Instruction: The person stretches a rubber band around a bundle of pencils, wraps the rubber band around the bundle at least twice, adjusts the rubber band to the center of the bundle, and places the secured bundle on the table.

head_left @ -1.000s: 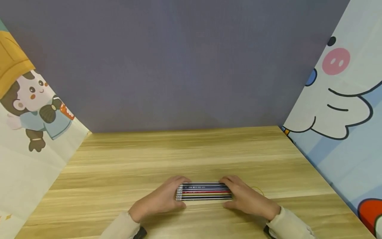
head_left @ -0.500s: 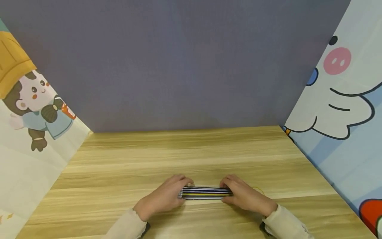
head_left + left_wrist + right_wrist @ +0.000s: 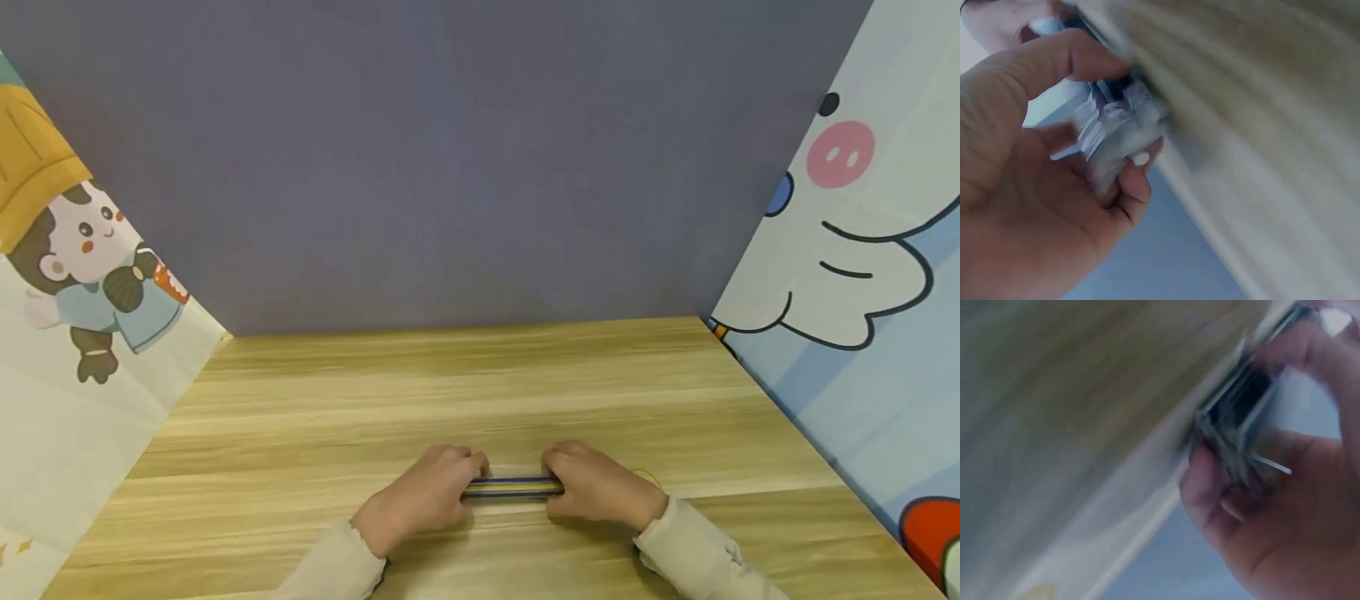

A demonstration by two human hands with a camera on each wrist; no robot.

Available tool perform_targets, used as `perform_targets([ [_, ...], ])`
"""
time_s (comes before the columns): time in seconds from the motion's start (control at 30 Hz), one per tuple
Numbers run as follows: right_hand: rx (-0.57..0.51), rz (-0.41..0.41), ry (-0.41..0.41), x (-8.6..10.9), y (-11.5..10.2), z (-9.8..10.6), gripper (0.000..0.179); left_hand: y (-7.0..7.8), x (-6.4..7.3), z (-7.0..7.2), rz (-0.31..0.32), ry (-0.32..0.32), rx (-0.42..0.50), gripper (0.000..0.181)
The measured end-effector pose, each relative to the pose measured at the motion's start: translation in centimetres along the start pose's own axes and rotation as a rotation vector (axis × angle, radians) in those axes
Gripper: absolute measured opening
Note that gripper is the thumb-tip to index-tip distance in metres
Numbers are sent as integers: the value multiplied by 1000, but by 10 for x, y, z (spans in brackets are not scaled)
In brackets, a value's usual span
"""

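A bundle of striped pencils (image 3: 512,488) lies sideways between my two hands, near the front of the table. My left hand (image 3: 429,493) grips the left end, its thumb and fingers curled round the pencils. In the left wrist view the pale eraser ends (image 3: 1125,125) sit within that grip, blurred. Round the right end curls my right hand (image 3: 596,485), thumb on the near side and fingers on the far side. The right wrist view shows that end of the pencils (image 3: 1241,403), also blurred. Both ends are hidden by the hands in the head view.
A thin yellow loop, like a rubber band (image 3: 648,477), lies on the wooden table (image 3: 450,392) just beyond the right wrist. A grey panel (image 3: 465,167) rises at the back. Cartoon-printed sheets (image 3: 862,250) stand along both sides.
The pencils have gone from a flat, wide row to a narrower bundle. Both hands have come closer together and curled further round the ends. The yellow loop has stayed put.
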State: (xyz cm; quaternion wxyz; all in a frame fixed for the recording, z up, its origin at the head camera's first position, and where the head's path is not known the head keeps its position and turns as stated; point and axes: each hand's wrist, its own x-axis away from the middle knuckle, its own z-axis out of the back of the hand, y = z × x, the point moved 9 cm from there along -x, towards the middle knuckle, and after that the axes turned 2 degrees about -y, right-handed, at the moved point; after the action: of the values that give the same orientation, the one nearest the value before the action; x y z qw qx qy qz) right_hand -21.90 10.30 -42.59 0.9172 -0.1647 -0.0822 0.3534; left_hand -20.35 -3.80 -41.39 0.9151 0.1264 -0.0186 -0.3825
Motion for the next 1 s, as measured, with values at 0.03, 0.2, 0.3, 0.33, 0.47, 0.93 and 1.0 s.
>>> perform_targets([
  [0.03,31,8,13,-2,-3,0,16,1,0,-1,-1,-3,-6,40],
  [0.2,102,39,40,-7,-10,-2,11,5,0,-4,3,-6,-7,40],
  [0.3,65,58,22,-8,-12,-3,9,5,0,-5,4,-9,16,37],
  [0.33,48,64,14,-8,-13,-4,9,5,0,-6,4,-18,28,35],
  [0.47,6,104,-7,-8,-22,-2,16,7,1,-9,13,-75,56,27],
  [0.93,-350,188,-165,-4,-47,21,19,47,2,-32,-91,-506,1076,39],
  [1.0,-460,134,-164,-1,-39,26,5,49,2,-30,-126,-506,1122,33],
])
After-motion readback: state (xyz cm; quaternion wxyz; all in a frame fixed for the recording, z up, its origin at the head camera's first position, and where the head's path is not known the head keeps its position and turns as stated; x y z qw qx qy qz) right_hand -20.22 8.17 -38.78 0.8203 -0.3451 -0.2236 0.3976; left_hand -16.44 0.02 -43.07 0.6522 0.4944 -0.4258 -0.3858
